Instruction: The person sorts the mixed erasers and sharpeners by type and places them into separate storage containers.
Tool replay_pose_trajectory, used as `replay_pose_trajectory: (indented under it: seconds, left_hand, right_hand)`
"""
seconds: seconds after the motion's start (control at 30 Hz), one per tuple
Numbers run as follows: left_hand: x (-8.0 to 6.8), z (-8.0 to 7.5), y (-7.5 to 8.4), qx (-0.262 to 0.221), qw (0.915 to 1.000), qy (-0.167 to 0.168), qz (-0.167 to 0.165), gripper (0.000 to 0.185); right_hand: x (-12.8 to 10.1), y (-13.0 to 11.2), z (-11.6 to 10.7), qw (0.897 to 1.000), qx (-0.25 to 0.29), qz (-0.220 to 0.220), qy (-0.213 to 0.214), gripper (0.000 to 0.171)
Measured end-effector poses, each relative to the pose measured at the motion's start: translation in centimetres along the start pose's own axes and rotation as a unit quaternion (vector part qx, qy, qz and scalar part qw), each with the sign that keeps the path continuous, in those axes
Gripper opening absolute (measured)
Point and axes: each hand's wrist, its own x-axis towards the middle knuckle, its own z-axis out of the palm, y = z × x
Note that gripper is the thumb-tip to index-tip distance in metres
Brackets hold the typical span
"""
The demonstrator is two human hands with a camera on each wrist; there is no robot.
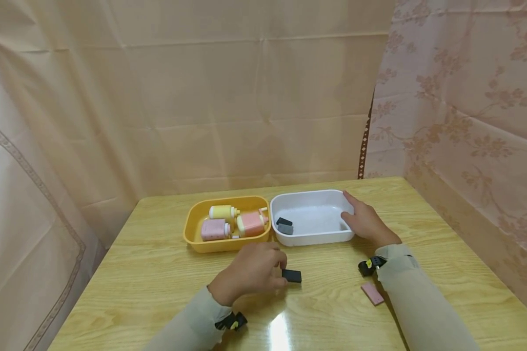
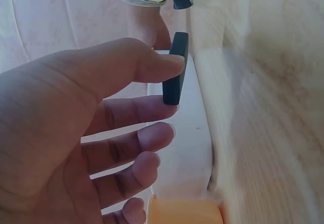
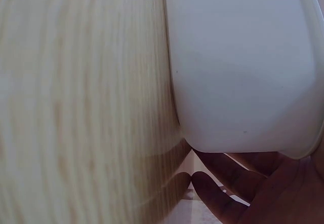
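My left hand hovers low over the wooden table, in front of the two tubs. Its thumb and forefinger pinch a small black block by its left end. In the left wrist view the black block stands on edge between the fingertips. My right hand holds the right end of the white tub, thumb over the rim and fingers against the white tub's outer wall. Two dark blocks lie in the tub's left corner.
A yellow tub touches the white one on its left and holds pink and yellow bottles. A flat pink block lies on the table beside my right sleeve. Cloth curtains close in the back and both sides.
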Motion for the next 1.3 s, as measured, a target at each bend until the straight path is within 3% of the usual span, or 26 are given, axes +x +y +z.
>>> replay_pose_trajectory:
  seconds: [0.53,0.73,1.3]
  left_hand:
    - [0.8,-0.9,-0.5,-0.005,0.9994,0.03,-0.015,0.022]
    - [1.0,-1.4,-0.8,0.01,0.9983,0.056,-0.012,0.024]
    - [2.5,-3.0,-1.4,-0.02,0.9961,0.076,-0.039,0.027]
  right_hand:
    - [-0.1,-0.1,0.0,1.0,0.003,0.004,-0.003,0.075]
    - [-0.1,-0.2,0.0,1.0,0.008,0.009,-0.003,0.075]
    - [-0.2,-0.2,0.0,1.0,0.002,0.006,0.0,0.075]
